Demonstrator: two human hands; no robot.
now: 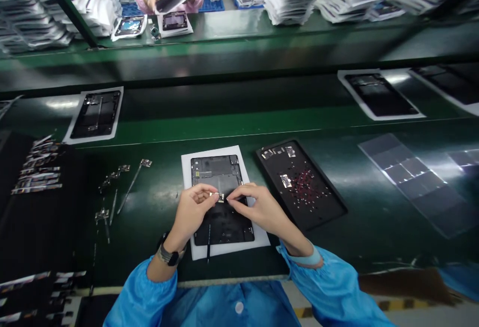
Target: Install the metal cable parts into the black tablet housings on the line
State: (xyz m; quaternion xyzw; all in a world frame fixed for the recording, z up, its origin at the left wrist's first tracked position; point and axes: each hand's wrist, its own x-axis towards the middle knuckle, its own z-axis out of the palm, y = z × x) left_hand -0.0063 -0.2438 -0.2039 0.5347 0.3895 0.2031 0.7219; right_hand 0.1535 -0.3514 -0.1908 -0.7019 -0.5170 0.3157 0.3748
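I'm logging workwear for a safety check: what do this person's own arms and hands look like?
Loose, shiny bright-blue sleeves cover the arms, gathered at their ends. The left hand and right hand wear no gloves. A dark watch-like band circles the left wrist, a pale blue band the right.

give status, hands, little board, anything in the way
Left hand pinching small circuit board over black tablet shell. Right hand close beside it, grip unclear. Thin black stick across shell's lower edge.
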